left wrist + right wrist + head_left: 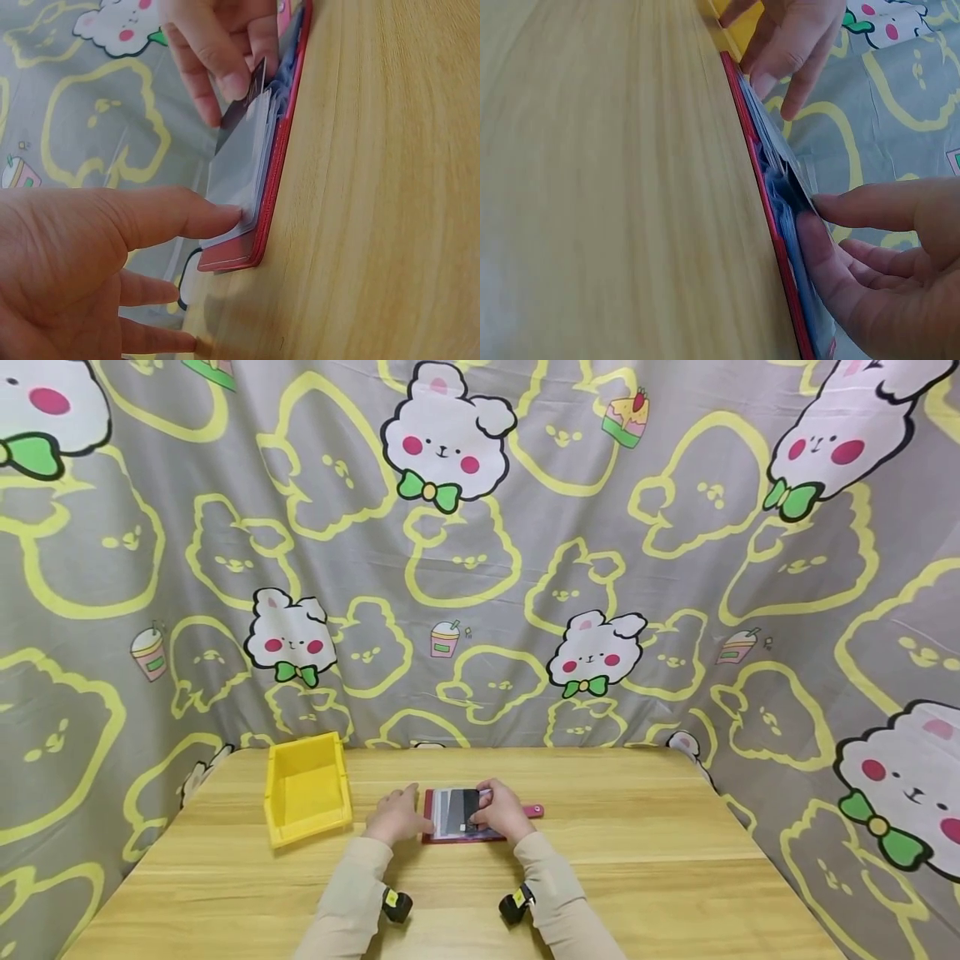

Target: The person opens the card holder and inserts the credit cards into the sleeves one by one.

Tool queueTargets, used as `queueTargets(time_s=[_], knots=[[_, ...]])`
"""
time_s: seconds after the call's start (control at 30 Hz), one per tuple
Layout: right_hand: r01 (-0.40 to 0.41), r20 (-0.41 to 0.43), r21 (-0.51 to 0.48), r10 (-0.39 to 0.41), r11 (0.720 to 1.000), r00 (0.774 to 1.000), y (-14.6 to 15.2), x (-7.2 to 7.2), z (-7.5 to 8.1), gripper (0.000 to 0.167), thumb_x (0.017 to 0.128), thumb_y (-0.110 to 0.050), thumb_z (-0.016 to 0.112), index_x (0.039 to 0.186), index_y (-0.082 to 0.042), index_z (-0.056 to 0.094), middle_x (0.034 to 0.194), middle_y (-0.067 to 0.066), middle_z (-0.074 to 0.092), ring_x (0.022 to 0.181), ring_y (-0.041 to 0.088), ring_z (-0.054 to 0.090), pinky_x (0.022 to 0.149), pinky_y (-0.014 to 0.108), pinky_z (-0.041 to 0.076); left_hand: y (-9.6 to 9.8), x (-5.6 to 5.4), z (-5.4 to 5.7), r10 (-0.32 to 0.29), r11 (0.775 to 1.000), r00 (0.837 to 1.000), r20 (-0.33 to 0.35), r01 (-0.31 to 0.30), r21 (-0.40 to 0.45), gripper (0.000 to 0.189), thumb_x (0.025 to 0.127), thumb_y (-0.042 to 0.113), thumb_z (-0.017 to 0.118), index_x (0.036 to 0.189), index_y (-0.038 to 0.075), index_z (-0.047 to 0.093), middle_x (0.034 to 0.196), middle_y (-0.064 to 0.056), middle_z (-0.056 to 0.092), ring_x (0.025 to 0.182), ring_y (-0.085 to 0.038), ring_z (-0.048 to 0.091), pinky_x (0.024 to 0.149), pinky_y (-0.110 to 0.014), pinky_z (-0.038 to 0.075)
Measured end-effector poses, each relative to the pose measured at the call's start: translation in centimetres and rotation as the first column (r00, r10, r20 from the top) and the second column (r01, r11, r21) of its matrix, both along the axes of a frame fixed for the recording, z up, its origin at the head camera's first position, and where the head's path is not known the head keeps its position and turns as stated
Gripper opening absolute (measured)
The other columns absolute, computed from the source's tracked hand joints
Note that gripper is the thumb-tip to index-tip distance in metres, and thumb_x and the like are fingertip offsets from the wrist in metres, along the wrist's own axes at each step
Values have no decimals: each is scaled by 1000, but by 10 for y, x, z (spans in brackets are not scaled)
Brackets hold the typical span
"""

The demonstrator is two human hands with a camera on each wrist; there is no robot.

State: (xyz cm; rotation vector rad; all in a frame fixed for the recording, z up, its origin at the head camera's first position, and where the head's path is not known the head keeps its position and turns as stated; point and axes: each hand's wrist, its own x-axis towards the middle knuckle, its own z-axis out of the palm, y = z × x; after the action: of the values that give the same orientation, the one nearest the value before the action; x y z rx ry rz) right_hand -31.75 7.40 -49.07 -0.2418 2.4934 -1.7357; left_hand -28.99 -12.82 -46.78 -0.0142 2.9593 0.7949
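Note:
A red card holder lies spread open on the table, with clear plastic sleeves inside. A dark card sits partly in one of the sleeves. My right hand pinches the card's edge between thumb and fingers, as the right wrist view shows. On the holder's left side, my left hand rests its thumb on the sleeves near the red cover's edge. Its other fingers are extended and spread beyond the holder. A pink-red strap sticks out to the right of the holder.
To the left of the hands stands a yellow plastic bin. The wooden table reaches back to a grey curtain printed with cartoon animals. Each forearm carries a small black wrist camera.

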Motion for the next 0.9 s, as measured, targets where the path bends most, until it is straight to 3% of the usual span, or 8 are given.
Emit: queueTargets(time_s=[0.37,0.63,0.9], knots=[[13,-76,132,-3,991,997,-13,1,3,53,68,12,74,118,9,57,77,5,51,51,10,56,51,26,56,0,-1,-2,2,1000,1000,-3,-2,-1,84,74,32,80,144,4,43,141,-27,47,128,-50,43,97,-69,38],[7,-109,226,18,974,994,-16,4,9,44,72,8,75,115,7,63,75,4,54,54,9,57,52,23,53,0,0,1,-14,999,1000,-8,14,-43,59,73,34,80,124,10,64,127,-21,56,119,-43,49,88,-65,43],[16,-188,352,54,936,981,-19,7,11,36,75,6,73,110,6,66,73,2,55,63,10,47,56,21,42,1,2,3,-41,998,999,-13,40,-49,59,72,30,81,125,10,65,134,-26,53,122,-48,47,90,-68,42]])
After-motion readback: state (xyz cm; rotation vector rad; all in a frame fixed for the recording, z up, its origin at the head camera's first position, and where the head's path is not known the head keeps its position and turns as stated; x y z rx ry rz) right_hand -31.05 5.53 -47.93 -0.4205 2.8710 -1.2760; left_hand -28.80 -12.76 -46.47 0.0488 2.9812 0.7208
